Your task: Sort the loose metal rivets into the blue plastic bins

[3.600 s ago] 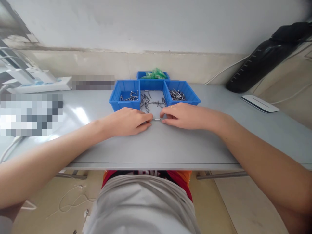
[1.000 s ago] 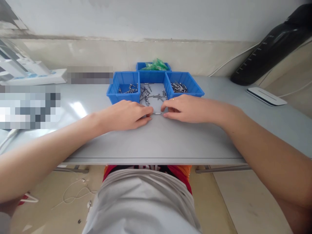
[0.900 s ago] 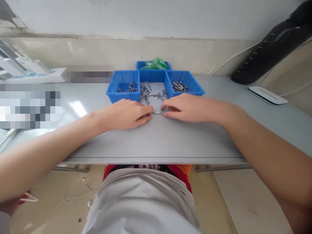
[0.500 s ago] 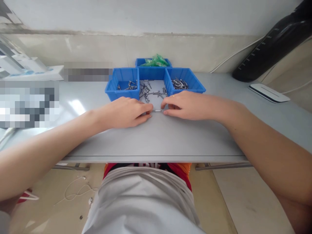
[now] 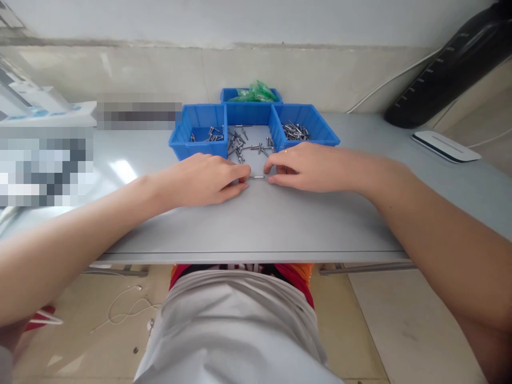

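A small metal blind rivet (image 5: 259, 177) lies level just over the grey table, between my two hands. My left hand (image 5: 208, 178) has thumb and index finger closed on its thin left end. Close to the rivet's right end is my right hand (image 5: 310, 166), its curled fingers and thumb slightly apart, with nothing visible between them. Several loose rivets (image 5: 237, 144) lie beyond my fingertips, between two blue bins. More rivets lie in the left blue bin (image 5: 178, 140), and a fuller pile is in the right blue bin (image 5: 326, 133).
A third blue bin (image 5: 250, 113) stands at the back; behind it, another holds green plastic bags (image 5: 258, 92). On the right are a white flat device (image 5: 446, 146) and a black cylinder (image 5: 436, 74). The table's front edge (image 5: 256, 257) runs before my body.
The camera view has tipped slightly, so everything on the table sits a little higher. Both hands and the rivet keep nearly the same positions relative to each other.
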Demonstrator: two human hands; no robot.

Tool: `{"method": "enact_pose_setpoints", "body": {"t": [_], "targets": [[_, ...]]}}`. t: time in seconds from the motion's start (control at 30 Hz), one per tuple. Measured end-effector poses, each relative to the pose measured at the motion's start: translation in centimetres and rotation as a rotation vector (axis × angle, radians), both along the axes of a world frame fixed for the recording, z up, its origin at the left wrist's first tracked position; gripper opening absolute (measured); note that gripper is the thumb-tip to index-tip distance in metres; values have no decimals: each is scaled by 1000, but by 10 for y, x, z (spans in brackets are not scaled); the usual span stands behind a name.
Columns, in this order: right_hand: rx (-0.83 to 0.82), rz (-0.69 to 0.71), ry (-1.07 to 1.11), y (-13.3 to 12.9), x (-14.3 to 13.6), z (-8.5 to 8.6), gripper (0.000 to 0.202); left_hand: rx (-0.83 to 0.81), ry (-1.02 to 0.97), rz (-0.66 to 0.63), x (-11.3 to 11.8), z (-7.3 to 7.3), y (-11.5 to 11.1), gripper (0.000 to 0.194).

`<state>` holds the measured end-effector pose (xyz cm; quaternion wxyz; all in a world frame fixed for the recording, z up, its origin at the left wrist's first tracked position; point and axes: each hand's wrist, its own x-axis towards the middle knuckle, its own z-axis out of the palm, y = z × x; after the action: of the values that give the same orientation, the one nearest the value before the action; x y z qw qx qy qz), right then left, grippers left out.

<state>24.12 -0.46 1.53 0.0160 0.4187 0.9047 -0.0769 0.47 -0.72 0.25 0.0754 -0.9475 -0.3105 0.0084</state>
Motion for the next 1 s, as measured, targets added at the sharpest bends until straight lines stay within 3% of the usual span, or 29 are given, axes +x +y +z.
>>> {"method": "enact_pose_setpoints", "body": {"t": [1.0], "targets": [[-14,-20,20,1,-1,0,33,-12,-9,-5,-1,-1,2,28]]}}
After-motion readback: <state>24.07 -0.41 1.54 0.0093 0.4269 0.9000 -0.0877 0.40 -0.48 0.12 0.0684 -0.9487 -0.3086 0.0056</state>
